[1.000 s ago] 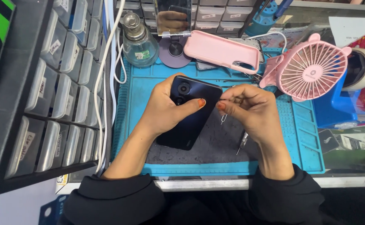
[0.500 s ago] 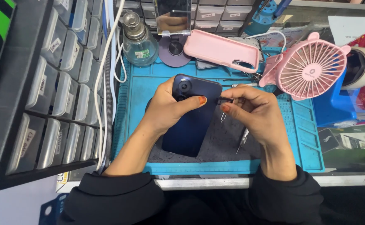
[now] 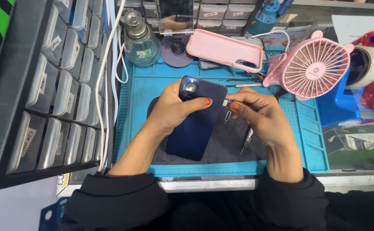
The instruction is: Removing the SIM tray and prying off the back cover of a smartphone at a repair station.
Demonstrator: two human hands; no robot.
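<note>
A dark blue smartphone (image 3: 197, 124) lies back-up on the blue work mat (image 3: 148, 85), camera end pointing away. My left hand (image 3: 174, 109) grips its upper left part, thumb laid across the back. My right hand (image 3: 257, 115) pinches a small metal piece (image 3: 225, 103), apparently the card tray, right at the phone's right edge. A thin ejector pin (image 3: 226, 116) hangs under those fingers. A slim silver tool (image 3: 247, 141) lies on the mat beneath my right hand.
A pink phone case (image 3: 223, 51) and a glass bottle (image 3: 140, 38) sit at the back. A pink desk fan (image 3: 315, 66) stands at right beside a blue box (image 3: 338, 105) and a tape roll (image 3: 368, 66). Grey drawer cabinets (image 3: 54, 85) and white cables (image 3: 110, 64) line the left.
The phone has turned more upright on the mat and shifted slightly away from me. My right hand's fingers have closed in against the phone's right edge.
</note>
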